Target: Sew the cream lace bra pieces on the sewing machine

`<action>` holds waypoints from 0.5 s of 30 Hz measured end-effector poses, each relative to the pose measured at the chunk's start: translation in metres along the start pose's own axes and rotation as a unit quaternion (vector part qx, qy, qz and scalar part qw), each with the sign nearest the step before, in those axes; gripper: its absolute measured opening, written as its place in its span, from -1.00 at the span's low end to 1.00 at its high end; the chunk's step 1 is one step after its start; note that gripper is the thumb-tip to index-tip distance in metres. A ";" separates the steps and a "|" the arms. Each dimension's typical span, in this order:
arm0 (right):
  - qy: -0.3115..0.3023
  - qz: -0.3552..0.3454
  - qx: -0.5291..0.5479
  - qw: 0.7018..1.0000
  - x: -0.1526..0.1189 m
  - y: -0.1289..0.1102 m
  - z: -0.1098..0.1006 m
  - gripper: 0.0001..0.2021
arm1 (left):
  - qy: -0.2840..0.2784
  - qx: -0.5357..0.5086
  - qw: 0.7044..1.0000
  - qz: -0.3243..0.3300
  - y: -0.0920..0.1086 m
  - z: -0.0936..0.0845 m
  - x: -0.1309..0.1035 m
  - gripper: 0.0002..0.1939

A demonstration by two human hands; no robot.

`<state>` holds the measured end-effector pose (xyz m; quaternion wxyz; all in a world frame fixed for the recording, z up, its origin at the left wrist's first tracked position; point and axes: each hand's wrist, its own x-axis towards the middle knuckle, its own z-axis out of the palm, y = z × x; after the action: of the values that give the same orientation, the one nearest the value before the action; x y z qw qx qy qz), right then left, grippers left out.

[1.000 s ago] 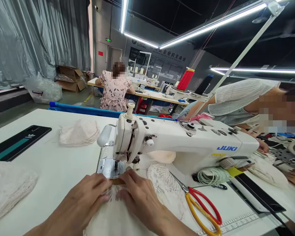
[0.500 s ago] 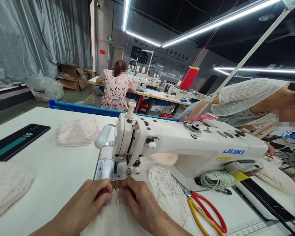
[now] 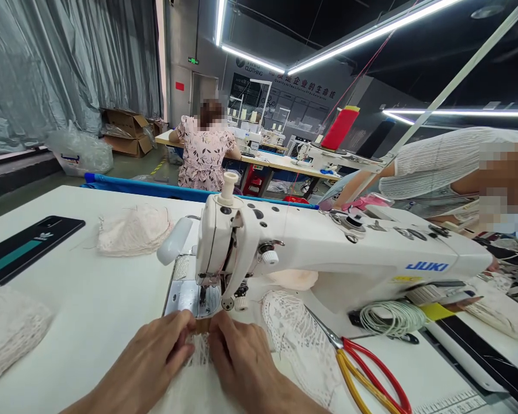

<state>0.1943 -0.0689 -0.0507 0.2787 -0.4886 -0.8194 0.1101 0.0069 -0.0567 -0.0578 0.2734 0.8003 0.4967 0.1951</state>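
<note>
White lace fabric (image 3: 197, 368) lies in front of the sewing machine (image 3: 328, 236), just short of its presser foot (image 3: 203, 296). My left hand (image 3: 155, 351) is closed, thumb and fingers pinching the fabric's left edge. On the right side my right hand (image 3: 242, 351) is also closed on the same fabric, its index finger near the needle plate. A narrow brown strip (image 3: 202, 326) shows between the fingertips of both hands. Beside my right hand lies another lace piece (image 3: 300, 339), under the tips of scissors (image 3: 362, 368) with red and yellow handles.
Left of the machine are a phone (image 3: 34, 247), a stack of lace pieces (image 3: 133, 230) and another stack (image 3: 12, 333). Coiled cord (image 3: 388, 318) lies below the machine arm. A person (image 3: 207, 146) sits ahead; another person (image 3: 457, 161) leans in at right.
The view has shifted slightly, so the machine's right end and the scissors appear farther right. Both hands keep their hold on the fabric, with little movement.
</note>
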 end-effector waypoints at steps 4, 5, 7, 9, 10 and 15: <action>-0.017 0.002 -0.030 0.999 -0.002 0.001 0.002 -0.90 | 0.026 0.029 0.998 0.041 0.004 0.002 -0.004 -0.82; -0.022 0.001 -0.035 0.999 -0.002 0.001 0.002 -0.90 | 0.040 0.046 0.996 0.060 0.005 0.002 -0.004 -0.78; -0.023 -0.010 -0.042 0.999 -0.002 0.002 0.004 -0.89 | 0.072 0.102 0.985 0.117 0.005 0.002 -0.005 -0.72; -0.015 -0.023 -0.054 0.998 -0.002 0.002 0.004 -0.87 | 0.102 0.153 0.963 0.196 0.002 0.002 -0.004 -0.70; -0.008 -0.029 -0.068 0.997 -0.002 0.003 0.004 -0.88 | 0.113 0.171 0.950 0.235 -0.001 0.002 -0.004 -0.70; 0.082 -0.097 -0.158 0.979 -0.001 0.000 -0.005 -0.85 | 0.160 0.213 0.912 0.311 -0.014 0.013 -0.007 -0.78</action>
<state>0.1978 -0.0697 -0.0467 0.2733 -0.4521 -0.8444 -0.0890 0.0020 -0.0618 -0.0768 -0.0614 0.9117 0.2897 0.2849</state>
